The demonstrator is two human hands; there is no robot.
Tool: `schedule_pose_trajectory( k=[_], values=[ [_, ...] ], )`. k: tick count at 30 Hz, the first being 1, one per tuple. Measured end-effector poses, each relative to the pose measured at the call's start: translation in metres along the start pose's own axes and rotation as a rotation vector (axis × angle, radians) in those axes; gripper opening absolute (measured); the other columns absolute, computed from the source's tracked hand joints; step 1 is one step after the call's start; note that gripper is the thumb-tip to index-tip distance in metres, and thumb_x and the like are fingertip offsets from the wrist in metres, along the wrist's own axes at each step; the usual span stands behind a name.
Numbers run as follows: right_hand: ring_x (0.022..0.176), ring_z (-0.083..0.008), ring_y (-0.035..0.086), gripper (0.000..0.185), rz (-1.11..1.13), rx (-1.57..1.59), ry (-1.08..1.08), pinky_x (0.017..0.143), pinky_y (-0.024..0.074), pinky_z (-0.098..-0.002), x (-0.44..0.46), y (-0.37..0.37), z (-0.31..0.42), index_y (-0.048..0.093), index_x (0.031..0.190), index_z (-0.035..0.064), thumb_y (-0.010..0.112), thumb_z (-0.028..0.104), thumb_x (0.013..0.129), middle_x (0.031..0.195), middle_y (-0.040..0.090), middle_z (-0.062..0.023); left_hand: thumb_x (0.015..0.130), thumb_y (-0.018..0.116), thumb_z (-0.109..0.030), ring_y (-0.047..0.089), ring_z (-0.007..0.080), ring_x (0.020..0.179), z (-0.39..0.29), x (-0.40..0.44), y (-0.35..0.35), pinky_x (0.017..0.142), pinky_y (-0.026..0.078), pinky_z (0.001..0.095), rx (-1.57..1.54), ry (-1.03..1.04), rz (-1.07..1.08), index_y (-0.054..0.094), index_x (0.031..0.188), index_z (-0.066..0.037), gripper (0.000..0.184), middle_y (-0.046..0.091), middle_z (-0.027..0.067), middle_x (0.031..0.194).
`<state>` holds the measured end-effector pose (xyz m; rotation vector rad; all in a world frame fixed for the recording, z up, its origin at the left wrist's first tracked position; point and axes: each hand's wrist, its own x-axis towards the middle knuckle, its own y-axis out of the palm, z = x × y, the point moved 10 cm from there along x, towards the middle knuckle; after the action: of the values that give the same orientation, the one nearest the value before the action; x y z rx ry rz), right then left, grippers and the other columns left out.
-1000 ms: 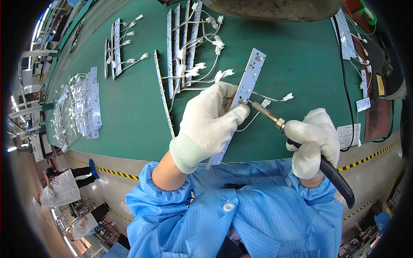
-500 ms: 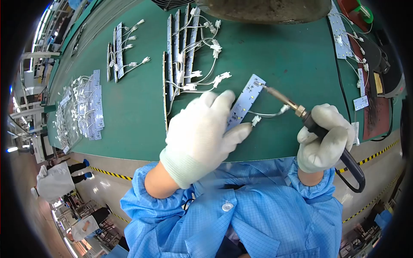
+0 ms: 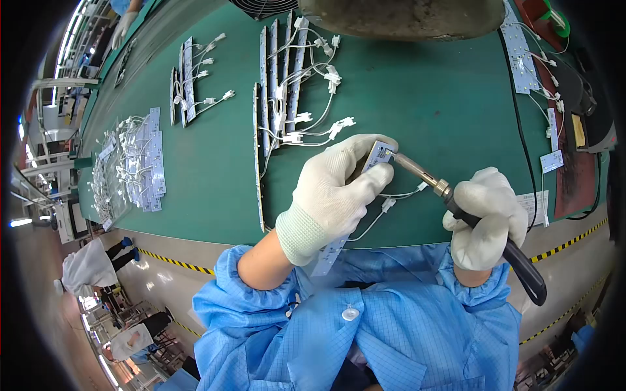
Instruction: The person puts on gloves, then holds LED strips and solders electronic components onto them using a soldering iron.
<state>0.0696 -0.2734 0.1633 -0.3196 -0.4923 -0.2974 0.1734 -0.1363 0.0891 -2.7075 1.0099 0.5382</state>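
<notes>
My gloved left hand (image 3: 339, 189) is closed around a narrow white LED circuit board (image 3: 379, 155), thumb and fingers near its upper end. The board's lower end shows below my hand, past the table's front edge. Thin white wires with small white plug connectors (image 3: 389, 204) trail from it to the right. In my gloved right hand (image 3: 488, 218) is a soldering iron (image 3: 417, 171), gripped by its black handle. Its tip is at the board's upper end, by the solder pads; whether it touches cannot be made out.
Several LED strips with wired connectors (image 3: 285, 72) lie beyond my left hand, with a smaller group (image 3: 188, 78) further left. Wired boards (image 3: 154, 163) are stacked at far left. A dark hood (image 3: 399, 18) overhangs the back. A black cable (image 3: 520, 124) crosses the right side.
My left hand has shifted up to the board's upper end and now grasps it, with the board drawn nearer my body. The soldering iron has moved slightly down and left with it.
</notes>
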Motion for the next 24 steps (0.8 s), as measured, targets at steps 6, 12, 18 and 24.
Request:
schedule_pose_trajectory(
  k=[6, 12, 18, 24],
  values=[
    [0.058, -0.0122, 0.048, 0.042, 0.045, -0.023, -0.033, 0.060, 0.0370, -0.0308, -0.0031, 0.0068, -0.0019, 0.065, 0.101, 0.0007, 0.043, 0.036, 0.103, 0.063, 0.060, -0.0016, 0.091, 0.060, -0.008, 0.053, 0.0034, 0.079, 0.0002, -0.0003, -0.0019, 0.071, 0.046, 0.0196, 0.040, -0.003, -0.018, 0.061, 0.120, 0.000, 0.030, 0.063, -0.0006, 0.092],
    [0.056, -0.0116, 0.047, 0.045, 0.014, -0.088, -0.058, 0.061, 0.0375, -0.0313, -0.0057, 0.0074, -0.0029, 0.065, 0.100, 0.0012, 0.041, 0.039, 0.103, 0.055, 0.057, 0.0011, 0.091, 0.061, -0.010, 0.049, 0.0011, 0.068, 0.0052, 0.0001, -0.0024, 0.060, 0.043, 0.0180, 0.015, -0.010, -0.032, 0.062, 0.119, -0.001, 0.030, 0.062, -0.0023, 0.086],
    [0.056, -0.0111, 0.047, 0.047, -0.019, -0.101, -0.092, 0.060, 0.0373, -0.0318, -0.0048, 0.0060, 0.0018, 0.066, 0.098, 0.0008, 0.041, 0.040, 0.103, 0.054, 0.056, 0.0020, 0.090, 0.061, -0.010, 0.046, 0.0006, 0.063, 0.0075, -0.0001, -0.0031, 0.056, 0.041, 0.0179, 0.050, -0.041, -0.040, 0.063, 0.118, -0.001, 0.030, 0.059, -0.0041, 0.079],
    [0.054, -0.0106, 0.046, 0.048, -0.006, -0.076, -0.071, 0.060, 0.0366, -0.0317, -0.0069, 0.0057, -0.0032, 0.067, 0.097, 0.0009, 0.042, 0.042, 0.103, 0.054, 0.056, 0.0021, 0.090, 0.061, -0.009, 0.046, 0.0002, 0.062, 0.0061, 0.0000, -0.0023, 0.054, 0.040, 0.0176, 0.023, -0.022, -0.047, 0.063, 0.118, -0.001, 0.030, 0.058, -0.0047, 0.078]
  ],
)
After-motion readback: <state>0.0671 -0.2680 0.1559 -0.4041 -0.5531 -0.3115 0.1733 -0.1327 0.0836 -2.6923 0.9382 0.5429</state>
